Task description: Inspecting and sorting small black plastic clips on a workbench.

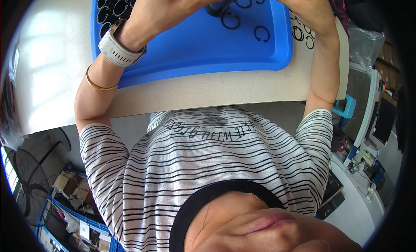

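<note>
At the top edge, my left hand [167, 9] and my right hand [308, 10] reach toward each other over a blue tray [195, 63]. Their fingers are mostly cut off by the frame, so any grip is hidden. A dark, cylinder-like thing [214, 9] shows just below my left thumb; whether it is held I cannot tell. Nearby in the tray lie loose black snap rings, one [230, 20] below the hands and another [261, 34] nearer my right wrist. More black snap rings [106, 13] are piled along the tray's left side, beside my left wrist.
The tray rests on a pale table [208, 94] whose front edge runs close to my body. More rings [297, 33] lie on the table right of the tray. A black fan [30, 187] and loaded shelves [78, 208] stand at the lower left, a white desk [359, 200] at the right.
</note>
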Tool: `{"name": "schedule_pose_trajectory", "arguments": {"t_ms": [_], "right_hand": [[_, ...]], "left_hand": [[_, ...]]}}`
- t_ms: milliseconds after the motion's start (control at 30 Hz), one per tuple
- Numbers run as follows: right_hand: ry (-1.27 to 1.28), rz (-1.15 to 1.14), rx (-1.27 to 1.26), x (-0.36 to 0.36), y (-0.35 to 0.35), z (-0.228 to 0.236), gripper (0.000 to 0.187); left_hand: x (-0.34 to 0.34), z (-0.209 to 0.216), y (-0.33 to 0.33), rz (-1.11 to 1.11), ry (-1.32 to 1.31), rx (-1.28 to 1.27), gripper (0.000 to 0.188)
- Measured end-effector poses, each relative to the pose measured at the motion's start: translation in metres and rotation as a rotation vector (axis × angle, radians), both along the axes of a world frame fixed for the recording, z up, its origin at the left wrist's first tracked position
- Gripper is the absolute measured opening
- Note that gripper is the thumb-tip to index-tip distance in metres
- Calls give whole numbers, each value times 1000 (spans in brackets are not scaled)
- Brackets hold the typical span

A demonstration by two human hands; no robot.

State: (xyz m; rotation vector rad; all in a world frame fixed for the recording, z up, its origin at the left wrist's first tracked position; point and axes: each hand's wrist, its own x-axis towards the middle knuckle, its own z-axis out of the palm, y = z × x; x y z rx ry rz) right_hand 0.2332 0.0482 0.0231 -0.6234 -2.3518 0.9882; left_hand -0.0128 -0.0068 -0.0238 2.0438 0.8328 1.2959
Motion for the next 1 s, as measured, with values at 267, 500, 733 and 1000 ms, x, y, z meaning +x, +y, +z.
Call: {"name": "schedule_pose_trajectory", "arguments": {"t_ms": [267,500,733,1000], "right_hand": [[-35,-29,5,-3,-6,4,31],[-8,-47,-19,-6,-8,3,32],[-5,-35,-80,-5,-3,0,31],[20,-33,-119,-5,-3,-2,31]], "left_hand": [[0,-2,-2,-47,-107,-118,37],[-2,-2,1,3,-23,-6,41],[-4,-6,4,-63,-90,-76,40],[-5,-9,7,-122,-167,-166,42]]}}
